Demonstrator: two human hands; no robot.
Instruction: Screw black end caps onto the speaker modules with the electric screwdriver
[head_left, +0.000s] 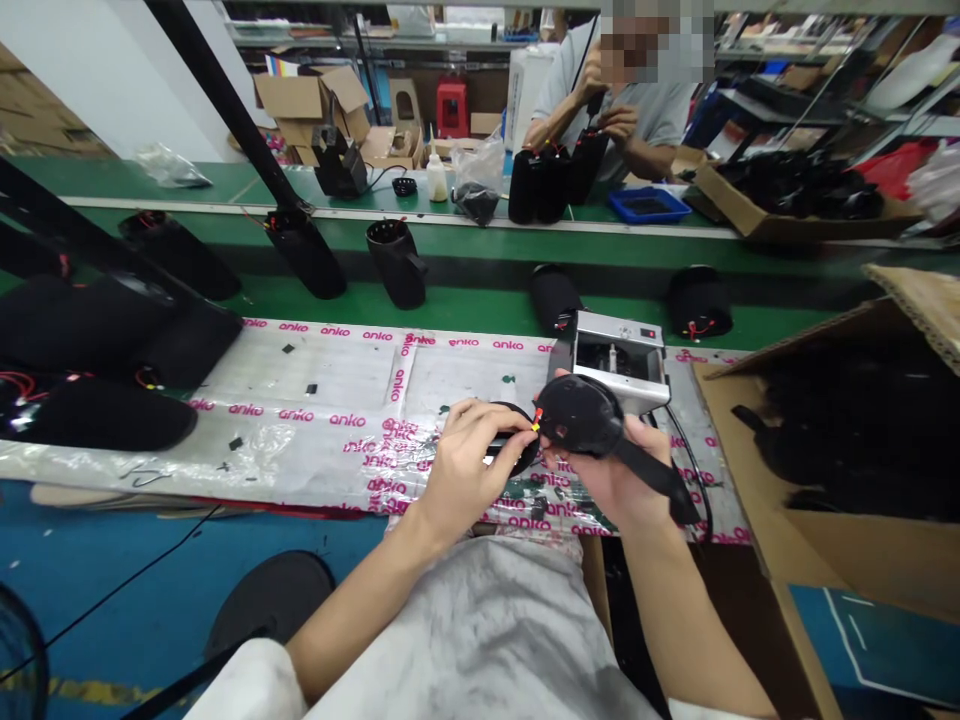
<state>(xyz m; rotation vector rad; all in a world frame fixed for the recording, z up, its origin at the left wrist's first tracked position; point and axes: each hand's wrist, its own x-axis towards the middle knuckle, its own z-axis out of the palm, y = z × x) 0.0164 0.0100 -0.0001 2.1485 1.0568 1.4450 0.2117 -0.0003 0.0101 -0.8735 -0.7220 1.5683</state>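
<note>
My right hand (611, 485) is closed round a black round cap-like part (581, 412) with a black strap (660, 480) trailing from it to the lower right. The thumb and fingers of my left hand (465, 465) pinch a small connector with red and yellow wires (536, 420), close against the left edge of the cap. Partly hidden beneath my left hand is another dark, rounded item (519, 458); its kind cannot be made out. Just beyond the cap stands a silver boxy device (622, 385) with a red switch and a black cable.
Plastic with pink "anko" print covers the table (322, 350). Black cylinders (397, 265) stand along the green bench. At the right is a cardboard box (862, 545) of black parts. A co-worker (660, 110) handles black cylinders opposite, near a blue tray (649, 205).
</note>
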